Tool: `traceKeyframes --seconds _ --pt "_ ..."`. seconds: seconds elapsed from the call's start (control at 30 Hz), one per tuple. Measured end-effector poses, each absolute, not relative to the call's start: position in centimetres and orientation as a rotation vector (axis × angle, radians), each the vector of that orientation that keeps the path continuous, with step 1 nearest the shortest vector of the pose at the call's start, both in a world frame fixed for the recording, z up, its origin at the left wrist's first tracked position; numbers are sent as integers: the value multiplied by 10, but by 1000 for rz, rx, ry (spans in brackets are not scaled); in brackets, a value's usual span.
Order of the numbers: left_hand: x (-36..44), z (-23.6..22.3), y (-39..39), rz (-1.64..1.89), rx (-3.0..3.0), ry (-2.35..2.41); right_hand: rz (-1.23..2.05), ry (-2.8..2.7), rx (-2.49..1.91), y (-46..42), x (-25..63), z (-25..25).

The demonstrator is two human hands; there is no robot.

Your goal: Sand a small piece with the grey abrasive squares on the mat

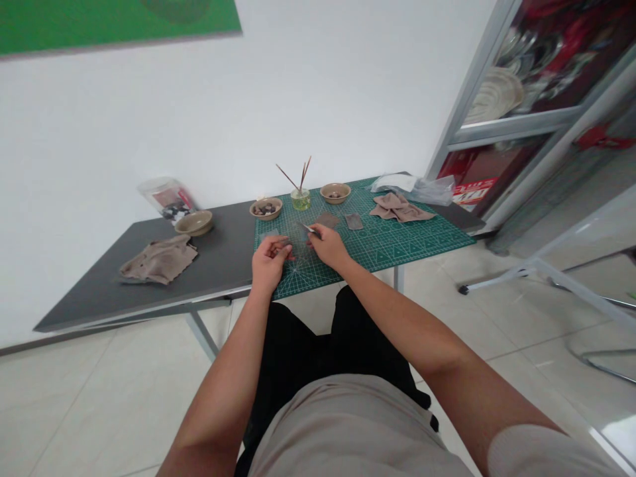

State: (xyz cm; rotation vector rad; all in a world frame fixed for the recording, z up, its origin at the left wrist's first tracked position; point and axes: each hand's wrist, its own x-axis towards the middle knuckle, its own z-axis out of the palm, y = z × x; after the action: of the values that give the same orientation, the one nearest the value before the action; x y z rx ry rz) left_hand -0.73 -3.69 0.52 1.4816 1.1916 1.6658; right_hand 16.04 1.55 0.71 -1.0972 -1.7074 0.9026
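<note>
Over the green cutting mat (392,248), my right hand (328,244) is closed round a small tool (307,228) with a pale pointed tip and a dark part; it looks like a small knife. Just to its left, my left hand (269,262) is pinched, thumb against fingers, and what lies between them is too small to make out. A clear flat piece (269,234) shows behind the left fingers. Beyond the right hand are a brown flat piece (327,220) and a small grey rectangular block (354,221), both on the mat.
At the back stand a bowl of dark round pieces (265,209), a glass jar with thin sticks (300,199) and another bowl (335,193). Brown cloths lie right (400,207) and left (161,260). An empty-looking bowl (194,223) and plastic bags (422,188) sit nearby.
</note>
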Motion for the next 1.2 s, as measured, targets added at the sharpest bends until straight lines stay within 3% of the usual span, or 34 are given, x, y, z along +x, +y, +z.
traceKeyframes --seconds 0.13,0.4,0.63,1.0,1.2 --pt "-5 6 -39 1647 1474 1202 428 -2273 -1182 4 179 16" --pt "-6 4 -38 1600 1532 1315 440 -2580 -1247 -6 203 33" --pt "-5 6 -42 1605 1592 1422 514 -2211 -994 -7 192 26" --pt "0 12 -46 1296 1893 1587 774 -1957 -998 -4 167 25" --pt "8 21 -51 713 2527 1505 741 -1707 -1170 3 195 22"
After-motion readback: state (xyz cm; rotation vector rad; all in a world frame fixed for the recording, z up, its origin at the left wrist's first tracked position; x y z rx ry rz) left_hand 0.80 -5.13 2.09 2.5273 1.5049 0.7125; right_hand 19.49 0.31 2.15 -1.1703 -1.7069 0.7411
